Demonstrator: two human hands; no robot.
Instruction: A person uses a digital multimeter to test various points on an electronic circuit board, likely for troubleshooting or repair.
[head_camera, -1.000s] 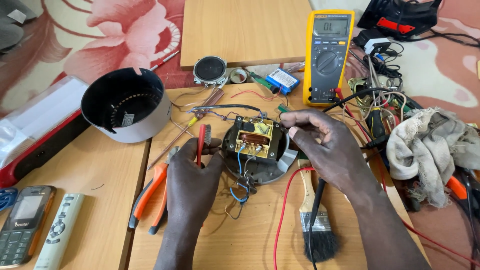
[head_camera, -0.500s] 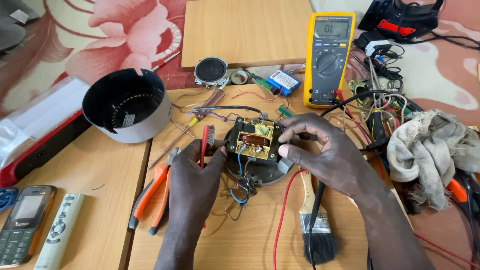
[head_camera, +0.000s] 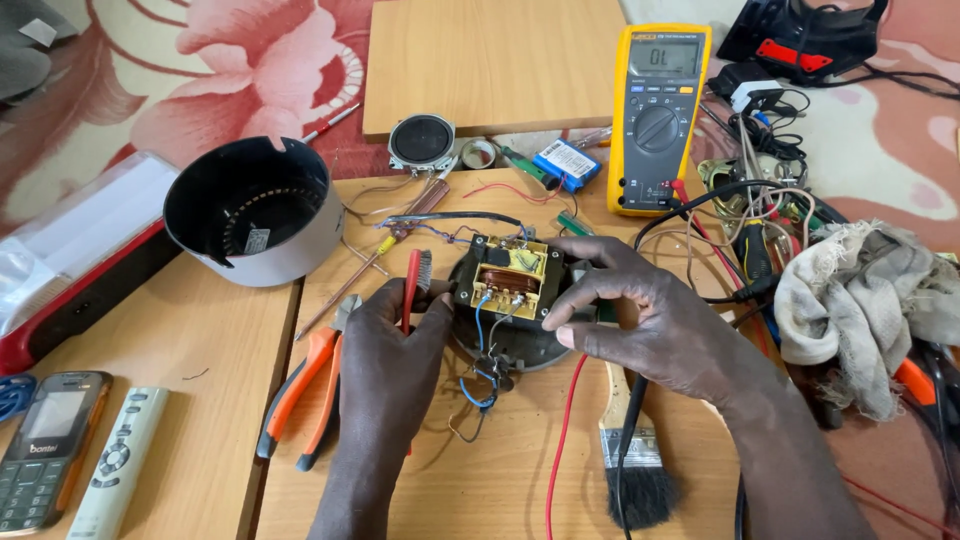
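A small transformer (head_camera: 508, 277) with a copper winding and yellow frame sits on a dark round base (head_camera: 520, 345) on the wooden table. My left hand (head_camera: 388, 345) rests against its left side, thumb at the frame. My right hand (head_camera: 650, 320) curls around its right side, fingertips touching the frame's top and lower edge. Blue and black wires (head_camera: 480, 385) trail from the transformer toward me. A red-handled tool (head_camera: 411, 280) lies just behind my left hand.
A yellow multimeter (head_camera: 658, 115) stands at the back right with its leads. A black round casing (head_camera: 250, 210) sits left, orange pliers (head_camera: 305, 385) near my left wrist, a paintbrush (head_camera: 635, 470) under my right arm. A rag (head_camera: 865, 300), phone (head_camera: 45, 450) and remote (head_camera: 120, 460) lie at the sides.
My right hand has shifted from the transformer's top down around its right side, fingers spreading over the frame. My left hand stays pressed at the left side.
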